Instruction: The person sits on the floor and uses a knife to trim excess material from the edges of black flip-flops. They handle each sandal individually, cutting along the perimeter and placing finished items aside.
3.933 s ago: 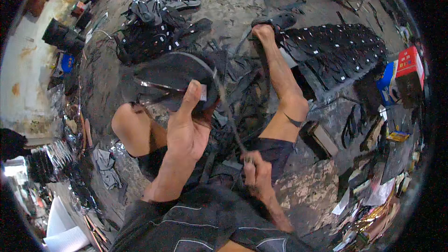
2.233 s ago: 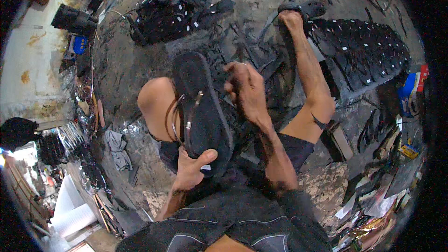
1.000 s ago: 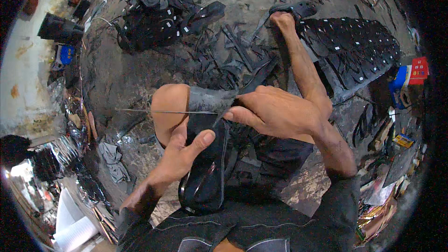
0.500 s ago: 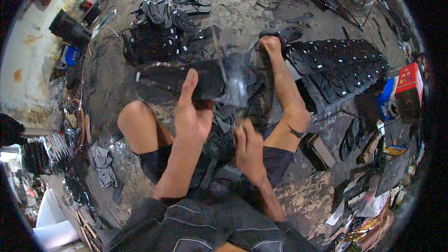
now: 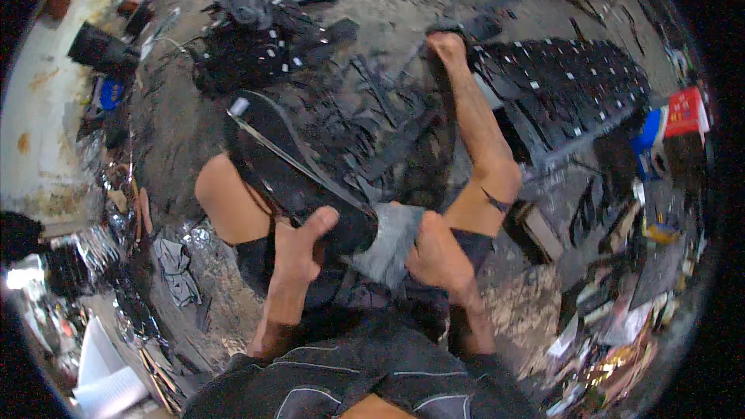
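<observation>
My left hand (image 5: 299,250) is closed around the near end of a black sandal (image 5: 275,136), thumb on top. The sandal slants up to the left above my left knee, with a small white tag at its far end. In my right hand (image 5: 441,260) is a broad, flat grey blade (image 5: 388,242), gripped at its right end. The blade lies against the sandal's near edge, or just beside it; blur hides the exact contact. Dark strips of scrap (image 5: 380,120) lie on the floor beyond my hands.
Rows of black sandals with white tags (image 5: 559,93) stand to the right, past my leg. Another heap of black sandals (image 5: 260,39) is at the far left. A red and blue box (image 5: 675,120) stands at the right; a grey cloth (image 5: 176,271) lies left.
The sandal has come nearer and turned from lying crosswise to slanting. My right hand has moved right, and the blade has swung from upright to lying level beside the sandal.
</observation>
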Action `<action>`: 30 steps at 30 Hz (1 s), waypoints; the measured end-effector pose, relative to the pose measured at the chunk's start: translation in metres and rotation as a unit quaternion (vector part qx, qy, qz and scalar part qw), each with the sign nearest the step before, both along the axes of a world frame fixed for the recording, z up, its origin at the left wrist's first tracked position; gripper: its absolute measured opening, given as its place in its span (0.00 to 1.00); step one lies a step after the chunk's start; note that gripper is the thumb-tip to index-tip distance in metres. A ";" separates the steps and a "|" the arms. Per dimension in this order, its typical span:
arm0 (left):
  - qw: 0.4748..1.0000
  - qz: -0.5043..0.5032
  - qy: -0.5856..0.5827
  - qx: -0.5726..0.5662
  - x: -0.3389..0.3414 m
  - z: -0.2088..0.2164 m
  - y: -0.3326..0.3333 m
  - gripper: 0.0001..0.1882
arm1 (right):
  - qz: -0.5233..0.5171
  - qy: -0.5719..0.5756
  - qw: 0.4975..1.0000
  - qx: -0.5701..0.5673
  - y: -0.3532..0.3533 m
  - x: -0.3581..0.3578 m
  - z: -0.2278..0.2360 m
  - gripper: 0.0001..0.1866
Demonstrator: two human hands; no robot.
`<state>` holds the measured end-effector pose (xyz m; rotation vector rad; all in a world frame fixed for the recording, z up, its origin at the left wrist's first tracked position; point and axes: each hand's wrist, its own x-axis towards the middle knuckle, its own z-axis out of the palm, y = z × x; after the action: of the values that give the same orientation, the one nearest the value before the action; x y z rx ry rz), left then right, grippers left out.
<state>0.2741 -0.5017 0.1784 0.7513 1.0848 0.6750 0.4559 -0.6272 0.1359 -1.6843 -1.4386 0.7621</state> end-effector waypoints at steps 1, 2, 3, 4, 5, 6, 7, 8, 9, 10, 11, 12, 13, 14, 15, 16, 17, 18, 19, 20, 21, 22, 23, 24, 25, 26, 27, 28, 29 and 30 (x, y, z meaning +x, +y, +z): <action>0.999 -0.034 0.003 0.013 -0.001 0.005 -0.001 0.25 | -0.052 0.049 0.997 -0.036 0.012 -0.005 -0.005 0.12; 0.997 -0.074 0.007 0.022 -0.004 0.012 -0.008 0.26 | -0.114 0.098 0.986 -0.071 0.019 -0.008 -0.004 0.11; 0.993 -0.115 0.013 0.029 -0.008 0.017 -0.010 0.27 | -0.174 0.147 0.969 -0.096 0.033 -0.010 -0.005 0.10; 0.990 -0.136 0.039 0.026 -0.013 0.008 -0.005 0.30 | -0.234 0.092 0.964 -0.087 0.037 -0.010 -0.011 0.10; 0.964 -0.119 0.136 0.193 -0.005 0.008 0.017 0.31 | -0.309 0.031 0.947 -0.081 0.033 -0.006 -0.020 0.11; 0.909 -0.199 0.193 0.310 0.009 0.022 0.052 0.32 | -0.309 -0.012 0.948 -0.077 0.027 -0.002 -0.031 0.12; 0.822 -0.243 0.267 0.440 0.018 0.045 0.090 0.33 | -0.310 -0.053 0.946 -0.077 0.017 -0.002 -0.033 0.12; 0.728 -0.245 0.329 0.549 0.018 0.061 0.131 0.35 | -0.316 -0.101 0.939 -0.087 0.002 -0.002 -0.035 0.13; 0.865 -0.179 0.242 0.401 0.023 0.059 0.182 0.33 | -0.282 -0.127 0.944 -0.111 -0.009 -0.001 -0.029 0.14; 0.975 -0.035 0.052 0.211 0.041 0.045 0.232 0.32 | -0.327 -0.085 0.937 -0.089 -0.027 0.004 -0.028 0.15; 0.983 0.144 -0.075 0.087 0.048 0.050 0.280 0.30 | -0.355 -0.033 0.933 -0.052 -0.041 0.005 -0.023 0.17; 0.955 0.276 -0.012 0.105 0.063 0.045 0.311 0.26 | -0.417 0.101 0.903 -0.021 -0.059 0.008 -0.023 0.16; 0.968 0.193 -0.054 0.151 0.101 0.028 0.305 0.28 | -0.476 0.228 0.849 0.019 -0.087 0.018 -0.032 0.16; 0.972 0.107 -0.093 0.187 0.138 0.006 0.290 0.29 | -0.526 0.349 0.773 0.058 -0.115 0.025 -0.032 0.16; 0.966 0.021 -0.133 0.219 0.173 -0.016 0.273 0.31 | -0.577 0.311 0.742 0.140 -0.141 0.040 -0.031 0.16; 0.962 -0.123 -0.165 0.180 0.215 -0.040 0.242 0.29 | -0.603 0.316 0.698 0.222 -0.167 0.052 -0.026 0.17; 0.936 -0.261 -0.194 0.131 0.262 -0.068 0.202 0.26 | -0.663 0.312 0.634 0.246 -0.197 0.060 -0.044 0.17; 0.927 -0.312 -0.205 0.041 0.301 -0.090 0.166 0.26 | -0.714 0.304 0.568 0.275 -0.219 0.066 -0.063 0.18; 0.909 -0.357 -0.211 -0.047 0.335 -0.111 0.133 0.26 | -0.720 0.308 0.573 0.242 -0.227 0.074 -0.072 0.18; 0.908 -0.377 -0.159 -0.091 0.370 -0.132 0.092 0.31 | -0.712 0.339 0.571 0.228 -0.251 0.078 -0.101 0.17; 0.910 -0.384 -0.102 -0.119 0.395 -0.154 0.063 0.35 | -0.717 0.346 0.565 0.216 -0.251 0.083 -0.113 0.15; 0.910 -0.353 -0.026 -0.217 0.424 -0.181 0.042 0.41 | -0.763 0.224 0.580 0.174 -0.266 0.088 -0.163 0.15; 0.902 -0.305 0.056 -0.301 0.442 -0.203 0.039 0.46 | -0.766 0.222 0.582 0.161 -0.252 0.097 -0.185 0.14; 0.905 -0.255 0.078 -0.332 0.449 -0.218 0.015 0.49 | -0.765 0.305 0.547 0.153 -0.239 0.097 -0.188 0.14; 0.897 -0.217 0.100 -0.371 0.458 -0.227 -0.022 0.51 | -0.783 0.307 0.526 0.122 -0.247 0.093 -0.203 0.13; 0.912 -0.158 0.033 -0.378 0.465 -0.241 -0.019 0.46 | -0.776 0.300 0.544 0.108 -0.235 0.096 -0.211 0.13; 0.935 -0.108 0.003 -0.337 0.472 -0.254 -0.015 0.42 | -0.768 0.291 0.563 0.094 -0.228 0.099 -0.215 0.14; 0.955 -0.052 -0.019 -0.291 0.471 -0.261 -0.013 0.39 | -0.783 0.218 0.582 0.007 -0.234 0.085 -0.222 0.14; 0.971 0.008 -0.045 -0.236 0.470 -0.259 0.004 0.36 | -0.802 0.217 0.557 -0.003 -0.236 0.060 -0.222 0.13; 0.959 0.074 -0.075 -0.264 0.478 -0.247 0.015 0.25 | -0.826 0.212 0.522 -0.014 -0.247 0.029 -0.220 0.13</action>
<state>0.7517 -0.4871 -0.0687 0.1568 1.1202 0.5230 0.4850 -0.8739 -0.0839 -1.7795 0.7969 -0.0382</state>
